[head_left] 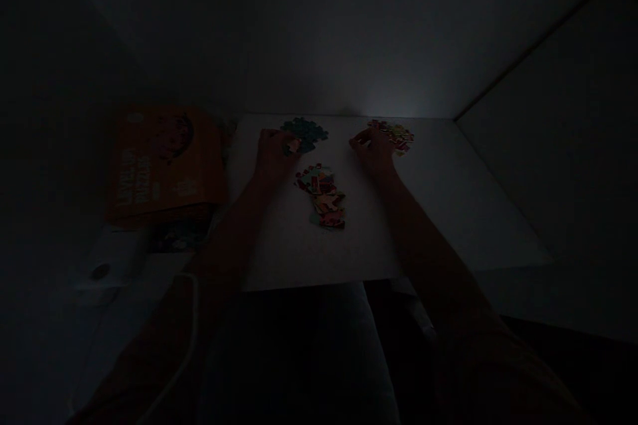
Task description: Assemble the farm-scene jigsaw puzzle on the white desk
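Note:
The picture is very dark. My left hand [273, 153] is closed on a pale orange-pink puzzle piece [294, 145], just at the left side of a pile of teal puzzle pieces [310, 131]. Beside a pile of red and yellow puzzle pieces [399, 135], my right hand [375, 149] has its thumb and index finger drawn together. What they pinch, if anything, I cannot make out. Between my forearms lies a heap of mixed-colour puzzle pieces [326, 199], touched by neither hand.
The white table [279, 252] meets a wall at the back. To its left sits an orange puzzle box [164, 166] with large lettering. A pale cable [194, 319] hangs near my left forearm. My legs [309, 345] are below the front edge.

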Demonstrator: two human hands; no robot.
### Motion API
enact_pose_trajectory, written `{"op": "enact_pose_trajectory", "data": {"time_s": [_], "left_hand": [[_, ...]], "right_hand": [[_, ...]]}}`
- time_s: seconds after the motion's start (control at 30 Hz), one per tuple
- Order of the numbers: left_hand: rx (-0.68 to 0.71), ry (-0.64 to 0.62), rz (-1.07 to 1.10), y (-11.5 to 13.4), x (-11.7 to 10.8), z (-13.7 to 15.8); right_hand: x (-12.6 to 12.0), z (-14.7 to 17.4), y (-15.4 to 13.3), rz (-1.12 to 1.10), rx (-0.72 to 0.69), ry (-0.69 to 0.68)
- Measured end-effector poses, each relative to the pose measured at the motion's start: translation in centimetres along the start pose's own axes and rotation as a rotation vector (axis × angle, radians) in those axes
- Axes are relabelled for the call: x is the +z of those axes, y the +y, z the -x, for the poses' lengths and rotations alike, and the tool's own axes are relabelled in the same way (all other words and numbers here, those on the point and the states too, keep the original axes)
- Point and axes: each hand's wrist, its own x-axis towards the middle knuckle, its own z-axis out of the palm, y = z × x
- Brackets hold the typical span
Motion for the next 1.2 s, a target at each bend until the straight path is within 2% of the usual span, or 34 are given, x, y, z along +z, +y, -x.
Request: {"op": "enact_pose_trajectory", "data": {"time_s": [0.13, 0.3, 0.47, 0.6, 0.77, 0.87, 1.0, 1.2], "left_hand": [[0.035, 0.013, 0.068, -0.3, 0.0, -0.1], [0.144, -0.053, 0.160, 1.1, -0.2, 0.2], [0.253, -0.223, 0.174, 4.0, -0.7, 1.0], [0.242, -0.285, 0.194, 5.5, -1.0, 1.5], [0.180, -0.286, 0.286, 5.2, -0.8, 1.5], [0.107, -0.249, 0.328, 4.1, -0.3, 1.0], [-0.021, -0.113, 0.326, 2.9, -0.1, 0.4], [-0.082, 0.020, 0.295, 3.1, -1.1, 0.1]], "right_hand": [[-0.4, -0.1, -1.0, -0.030, 0.092, 0.001], [-0.4, 0.5, -2.8, -0.174, 0.031, -0.057], [0.3, 1.4, -5.3, -0.432, -0.086, -0.176], [0.5, 1.3, -6.1, -0.568, -0.052, -0.196], [0.3, 0.6, -5.8, -0.650, 0.071, -0.183], [0.1, 0.2, -5.2, -0.672, 0.078, -0.125], [-0.8, 0.1, -4.9, -0.658, 0.089, -0.062], [-1.7, 0.5, -4.7, -0.619, 0.065, -0.246]]}}
